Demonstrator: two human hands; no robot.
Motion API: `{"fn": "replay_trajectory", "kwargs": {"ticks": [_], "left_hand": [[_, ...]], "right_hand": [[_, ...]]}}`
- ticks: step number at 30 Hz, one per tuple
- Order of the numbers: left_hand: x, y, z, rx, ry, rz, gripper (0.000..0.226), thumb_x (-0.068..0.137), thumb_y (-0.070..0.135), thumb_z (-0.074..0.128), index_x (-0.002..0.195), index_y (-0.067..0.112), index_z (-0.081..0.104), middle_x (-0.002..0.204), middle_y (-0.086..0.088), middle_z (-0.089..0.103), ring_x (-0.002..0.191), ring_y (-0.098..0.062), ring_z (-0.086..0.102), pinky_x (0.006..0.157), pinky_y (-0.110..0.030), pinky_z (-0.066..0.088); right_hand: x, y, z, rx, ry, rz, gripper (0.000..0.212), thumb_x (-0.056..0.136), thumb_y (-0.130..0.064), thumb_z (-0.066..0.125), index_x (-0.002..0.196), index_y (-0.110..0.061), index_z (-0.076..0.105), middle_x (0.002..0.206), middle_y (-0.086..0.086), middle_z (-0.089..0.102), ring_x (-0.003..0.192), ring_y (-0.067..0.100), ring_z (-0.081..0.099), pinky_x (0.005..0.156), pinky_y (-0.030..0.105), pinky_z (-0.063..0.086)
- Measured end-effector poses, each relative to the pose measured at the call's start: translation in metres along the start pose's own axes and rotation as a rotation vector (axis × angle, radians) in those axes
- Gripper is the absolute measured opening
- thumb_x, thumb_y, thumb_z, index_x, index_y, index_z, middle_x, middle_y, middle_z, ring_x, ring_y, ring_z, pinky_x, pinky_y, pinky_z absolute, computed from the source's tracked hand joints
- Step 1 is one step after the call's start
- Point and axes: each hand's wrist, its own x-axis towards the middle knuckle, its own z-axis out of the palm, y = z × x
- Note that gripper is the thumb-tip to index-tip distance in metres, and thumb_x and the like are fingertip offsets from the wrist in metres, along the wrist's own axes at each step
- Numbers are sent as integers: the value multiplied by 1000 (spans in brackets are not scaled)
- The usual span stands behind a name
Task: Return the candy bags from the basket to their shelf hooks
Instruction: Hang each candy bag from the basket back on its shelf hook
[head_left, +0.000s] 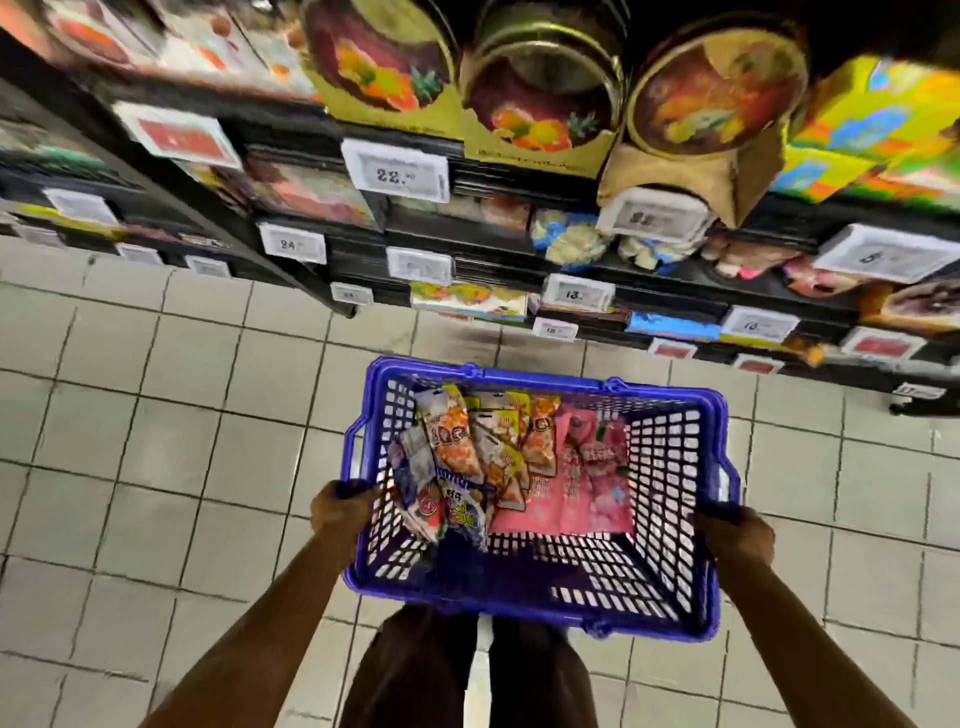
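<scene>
- Candy bags (498, 462), head view: a loose heap lies on the floor of the basket (519, 605), crowded toward its left and far side; the near right part of the basket floor shows bare mesh.
- Within the heap, an orange-printed bag (451, 441) leans against the left wall, pink bags (587, 478) lie flat toward the middle, and a blue-and-white bag (462, 512) sits nearest the person.
- Basket: blue plastic with open lattice walls, held level above the tiled floor (156, 441), in front of the person's dark trouser legs (415, 675).
- Left hand (340, 506): fingers curled over the left rim of the basket, gripping it.
- Right hand (735, 535): closed round the right rim in the same way; both forearms reach forward from the bottom corners.
- Shelving (488, 270): black tiers rise beyond the basket, well apart from it, with white price labels (396, 173) along the edges.
- Round tins (540, 98) with fruit pictures stand on the upper tier; boxed and bagged sweets fill the lower tiers, too blurred to identify. Shelf hooks cannot be made out.
</scene>
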Motion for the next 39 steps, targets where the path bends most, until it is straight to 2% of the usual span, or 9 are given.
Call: {"fn": "replay_trajectory", "kwargs": {"ticks": [4, 8, 16, 24, 26, 30, 32, 35, 39], "left_hand": [[-82, -5, -72, -50, 48, -44, 29, 72, 10, 82, 98, 4, 70, 100, -25, 71, 92, -41, 68, 85, -50, 56], [-155, -25, -140, -185, 90, -115, 32, 74, 11, 80, 102, 1, 68, 91, -19, 68, 82, -33, 66, 85, -47, 57], [-259, -111, -251, -610, 202, -239, 36, 82, 6, 72, 113, -10, 60, 114, -32, 64, 105, -43, 64, 95, -54, 51], [-292, -179, -347, -1087, 399, -296, 26, 83, -2, 66, 108, -6, 60, 66, -10, 66, 55, -22, 61, 65, -34, 54], [-286, -191, -374, -1162, 443, -329, 30, 82, -1, 68, 110, -9, 60, 79, -16, 66, 63, -25, 61, 72, -40, 56], [-264, -215, -428, -1264, 493, -349, 30, 79, 1, 70, 107, -7, 63, 84, -17, 64, 66, -27, 60, 69, -37, 57], [-250, -224, -456, -1306, 497, -347, 29, 79, 5, 70, 104, -8, 62, 82, -17, 67, 67, -29, 63, 60, -32, 57], [-229, -235, -494, -1363, 492, -373, 47, 76, 16, 75, 114, -9, 61, 104, -24, 69, 93, -37, 69, 85, -47, 58], [-202, -238, -543, -1354, 498, -387, 47, 70, 28, 77, 103, -3, 64, 100, -21, 71, 84, -34, 69, 81, -45, 59]], "right_hand": [[-69, -40, -55, -129, -5, -38, 32, 71, -10, 81, 102, -5, 71, 92, 22, 71, 82, 36, 66, 78, 35, 53], [-130, -86, -86, -174, -37, -134, 32, 69, -12, 80, 100, -11, 71, 96, 21, 72, 90, 36, 67, 86, 42, 53], [-260, -186, -69, -322, -248, -554, 27, 78, -15, 74, 98, 2, 71, 87, 28, 68, 79, 26, 63, 70, 44, 49], [-423, -250, 17, -513, -540, -765, 17, 69, -16, 77, 76, -12, 62, 69, 1, 61, 61, 20, 58, 56, 24, 49], [-466, -252, 48, -426, -532, -834, 17, 65, 2, 76, 70, -7, 62, 66, 9, 61, 51, 19, 51, 38, 17, 45], [-534, -251, 105, -454, -604, -890, 17, 69, 5, 74, 84, -2, 68, 81, 18, 65, 59, 22, 59, 55, 30, 57], [-563, -255, 131, -424, -637, -870, 15, 70, 8, 73, 80, 0, 66, 78, 15, 63, 43, 15, 56, 38, 21, 49], [-598, -259, 167, -390, -662, -808, 27, 71, 15, 70, 66, -9, 57, 55, 7, 62, 26, 5, 49, 26, 20, 41], [-638, -272, 206, -407, -647, -803, 21, 70, 11, 72, 74, -6, 61, 55, 7, 60, 47, 22, 57, 43, 33, 50]]}}
